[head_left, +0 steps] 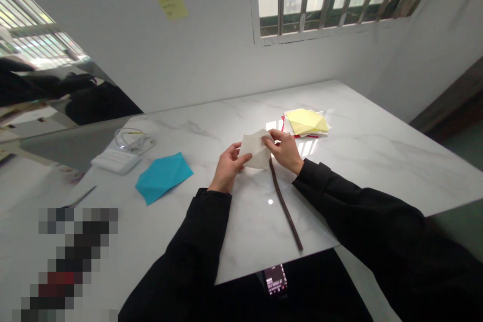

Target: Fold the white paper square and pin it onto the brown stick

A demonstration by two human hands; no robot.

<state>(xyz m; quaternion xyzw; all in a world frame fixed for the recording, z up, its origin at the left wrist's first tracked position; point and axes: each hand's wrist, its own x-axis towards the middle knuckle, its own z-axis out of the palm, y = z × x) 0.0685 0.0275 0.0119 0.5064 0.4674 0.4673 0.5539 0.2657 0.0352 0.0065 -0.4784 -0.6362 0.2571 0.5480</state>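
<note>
A folded white paper (pixel 254 149) is held just above the marble table (pixel 362 146) between both my hands. My left hand (pixel 227 167) pinches its lower left edge with thumb and fingers. My right hand (pixel 285 150) grips its upper right corner. A thin dark brown stick (pixel 286 207) lies on the table below the paper, running toward the near edge. Both my arms wear black sleeves.
A blue folded paper (pixel 163 176) lies to the left. A stack of yellow, white and red papers (pixel 305 123) sits behind my right hand. A white flat box (pixel 115 160) and coiled white cable (pixel 135 139) are at the far left. A phone (pixel 275 278) shows below the table edge.
</note>
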